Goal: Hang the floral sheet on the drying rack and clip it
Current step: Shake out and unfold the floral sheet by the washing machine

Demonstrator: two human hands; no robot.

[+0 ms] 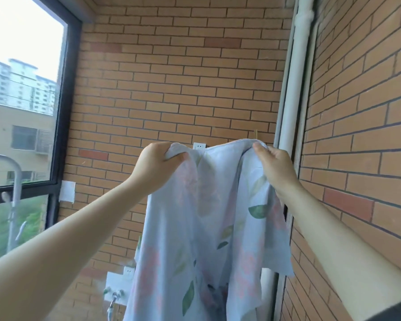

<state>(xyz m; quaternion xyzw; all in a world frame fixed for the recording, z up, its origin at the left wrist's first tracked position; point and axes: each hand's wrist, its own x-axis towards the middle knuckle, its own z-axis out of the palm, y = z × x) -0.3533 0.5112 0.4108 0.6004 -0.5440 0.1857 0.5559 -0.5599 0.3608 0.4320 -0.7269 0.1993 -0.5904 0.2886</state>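
Observation:
The floral sheet [208,228] is pale blue with pink flowers and green leaves. It hangs in front of me, held up by its top edge at chest height. My left hand [158,167] grips the bunched left part of that edge. My right hand [276,167] pinches the right part, thumb on the cloth. The fabric sags between my hands and falls out of the bottom of the view. A grey curved metal tube [14,177] at the far left may be part of the drying rack; no clips are visible.
A brick wall [183,89] faces me, with another brick wall on the right. A white pipe [294,100] runs down the corner. A large window [21,100] fills the left. White sockets [199,145] and a tap [112,297] sit on the wall behind the sheet.

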